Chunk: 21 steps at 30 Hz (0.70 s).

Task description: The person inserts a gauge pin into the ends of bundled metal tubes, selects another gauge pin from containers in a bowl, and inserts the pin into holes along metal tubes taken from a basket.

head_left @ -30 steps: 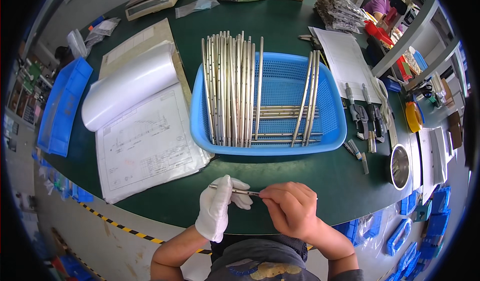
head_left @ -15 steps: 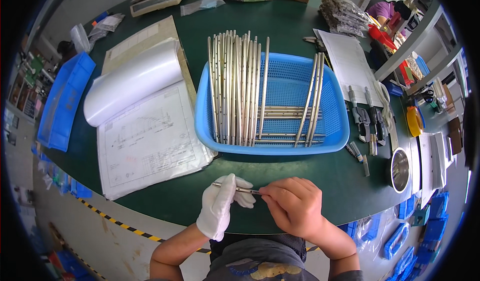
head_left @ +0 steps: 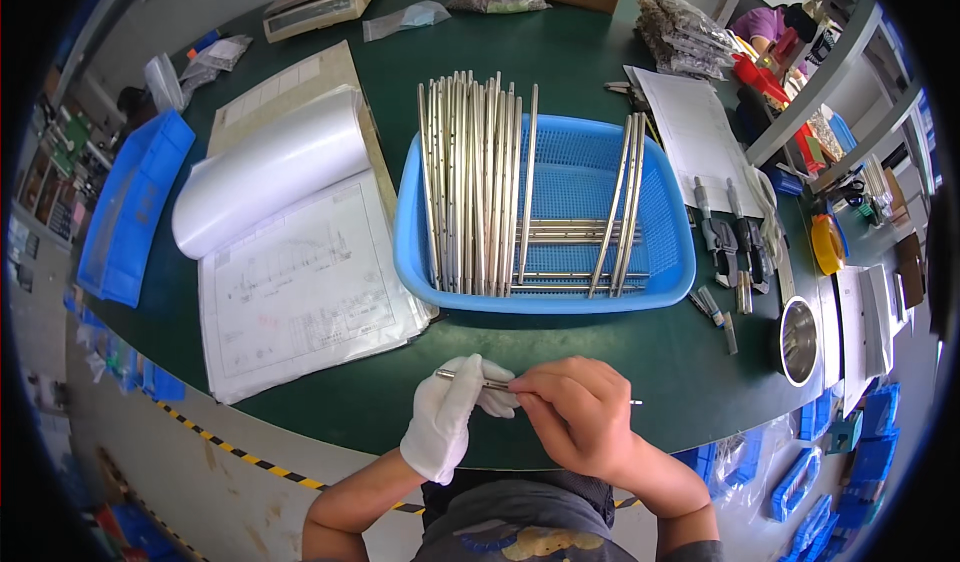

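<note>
A thin shiny metal rod with small dark marks or holes lies crosswise in both my hands, just in front of the table's near edge side of the basket. My left hand, in a white glove, is closed around its left part. The bare fingers of my right hand pinch it near the glove and cover its middle; its far tip shows right of that hand. Beyond them stands a blue plastic basket. Many similar rods lean upright at its left, a few rods at its right, and several lie flat inside.
Left of the basket lies an open folder of drawings, with a blue tray beyond it. At right are a paper sheet, calipers, marker pens and a metal bowl. A scale stands far left.
The rod's right tip now shows beyond my right hand, where it was hidden before. Both hands sit slightly lower in the picture, still on the rod. The view has shifted a little.
</note>
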Motion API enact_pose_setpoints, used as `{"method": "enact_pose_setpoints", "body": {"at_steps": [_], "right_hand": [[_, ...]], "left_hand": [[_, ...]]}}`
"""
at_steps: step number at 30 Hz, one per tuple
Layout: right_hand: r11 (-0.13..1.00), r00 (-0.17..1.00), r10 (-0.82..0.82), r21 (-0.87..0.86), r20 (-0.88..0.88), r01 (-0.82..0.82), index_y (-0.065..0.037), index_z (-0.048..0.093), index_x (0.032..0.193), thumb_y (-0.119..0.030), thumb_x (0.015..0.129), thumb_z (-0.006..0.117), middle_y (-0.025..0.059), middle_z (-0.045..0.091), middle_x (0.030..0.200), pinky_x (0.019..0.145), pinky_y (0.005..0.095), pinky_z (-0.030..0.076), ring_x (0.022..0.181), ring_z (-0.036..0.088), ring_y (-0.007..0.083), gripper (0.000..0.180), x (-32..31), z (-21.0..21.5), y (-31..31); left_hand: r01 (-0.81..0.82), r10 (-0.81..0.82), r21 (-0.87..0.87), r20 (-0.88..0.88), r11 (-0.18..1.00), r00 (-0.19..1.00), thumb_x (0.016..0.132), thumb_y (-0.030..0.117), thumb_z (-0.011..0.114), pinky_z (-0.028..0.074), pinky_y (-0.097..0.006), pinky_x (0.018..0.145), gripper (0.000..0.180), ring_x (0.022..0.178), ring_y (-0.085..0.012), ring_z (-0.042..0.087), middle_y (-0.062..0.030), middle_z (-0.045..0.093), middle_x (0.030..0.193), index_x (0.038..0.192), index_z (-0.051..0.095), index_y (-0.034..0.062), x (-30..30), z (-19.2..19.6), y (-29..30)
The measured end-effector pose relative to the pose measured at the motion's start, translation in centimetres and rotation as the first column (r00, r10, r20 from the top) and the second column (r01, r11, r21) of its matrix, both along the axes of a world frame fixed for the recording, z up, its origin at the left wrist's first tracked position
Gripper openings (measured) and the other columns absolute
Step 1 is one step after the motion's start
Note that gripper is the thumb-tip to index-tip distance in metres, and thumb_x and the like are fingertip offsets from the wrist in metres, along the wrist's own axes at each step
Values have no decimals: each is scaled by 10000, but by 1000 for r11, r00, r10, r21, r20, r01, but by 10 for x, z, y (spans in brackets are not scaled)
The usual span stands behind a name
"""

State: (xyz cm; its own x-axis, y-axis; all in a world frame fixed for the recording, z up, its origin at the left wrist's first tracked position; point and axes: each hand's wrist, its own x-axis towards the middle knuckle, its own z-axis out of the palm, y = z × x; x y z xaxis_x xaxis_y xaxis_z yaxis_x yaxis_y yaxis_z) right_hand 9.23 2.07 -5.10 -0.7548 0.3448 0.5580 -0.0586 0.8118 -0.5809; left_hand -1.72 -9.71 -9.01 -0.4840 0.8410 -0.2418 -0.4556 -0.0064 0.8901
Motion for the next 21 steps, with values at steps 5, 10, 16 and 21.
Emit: {"method": "enact_pose_setpoints", "body": {"at_steps": [5, 10, 16, 21], "right_hand": [[996, 999, 53, -65, -5, -53, -21, 607, 810, 26, 694, 635, 92, 615, 723, 512, 305, 445, 561, 568, 233, 128, -7, -9, 1], [995, 998, 68, -72, -8, -68, -11, 605, 821, 28, 700, 631, 100, 616, 726, 538, 314, 464, 586, 582, 240, 130, -9, -11, 1], [990, 998, 55, -130, -8, -56, -32, 597, 820, -21, 728, 637, 81, 611, 751, 528, 315, 478, 606, 599, 240, 101, -8, -13, 2], [992, 998, 63, -112, -1, -63, -31, 597, 823, -23, 729, 639, 84, 612, 754, 520, 309, 479, 600, 601, 237, 103, -7, -13, 3]], "left_hand": [[0, -1, -9, -36, 1000, 999, 972, 285, 354, 460, -246, 650, 378, 660, -130, 584, -92, 610, 756, 929, 555, -33, 0, 0, 1], [-5, 4, -22, -62, 1000, 998, 973, 280, 350, 456, -246, 652, 373, 661, -126, 581, -89, 610, 761, 922, 550, -31, 1, 0, -1], [12, -11, 4, -32, 1000, 999, 974, 276, 348, 454, -246, 653, 369, 661, -124, 579, -90, 612, 764, 918, 544, -32, 1, -1, 0], [11, -10, 10, -40, 1000, 999, 974, 280, 348, 453, -246, 652, 372, 660, -123, 578, -89, 611, 763, 920, 544, -32, 1, -2, -1]]}}
